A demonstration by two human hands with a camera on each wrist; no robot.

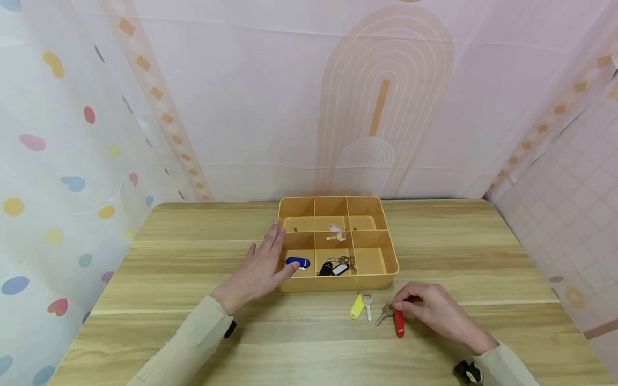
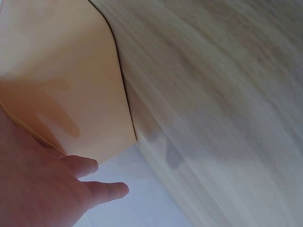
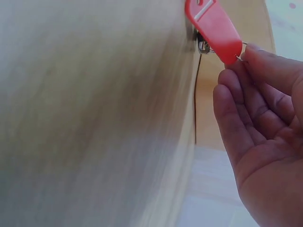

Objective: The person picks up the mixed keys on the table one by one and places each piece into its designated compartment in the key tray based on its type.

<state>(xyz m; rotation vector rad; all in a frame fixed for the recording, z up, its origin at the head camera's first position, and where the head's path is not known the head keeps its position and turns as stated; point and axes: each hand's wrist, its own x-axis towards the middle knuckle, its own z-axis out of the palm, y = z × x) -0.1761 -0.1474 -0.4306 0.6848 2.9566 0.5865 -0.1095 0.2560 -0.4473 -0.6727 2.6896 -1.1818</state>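
My right hand [image 1: 436,311] pinches the ring of a red key tag [image 1: 399,323] between thumb and fingertip. A key [image 1: 385,313] hangs from the same ring. The right wrist view shows the red key tag [image 3: 217,29] dangling from the fingertips. With fingers fairly straight, my left hand [image 1: 258,268] rests against the left wall of a yellow divided box [image 1: 338,282], its thumb over the front left compartment. In that compartment lies a blue key tag [image 1: 298,262]. Black key tags [image 1: 333,269] with keys lie in the front middle one.
On the table in front of the box lie a yellow key tag [image 1: 357,306] and its key [image 1: 368,306]. A pale pink key tag [image 1: 335,228] sits in the back middle compartment. A patterned cloth [image 1: 260,107] hangs behind the wooden table [image 1: 203,236].
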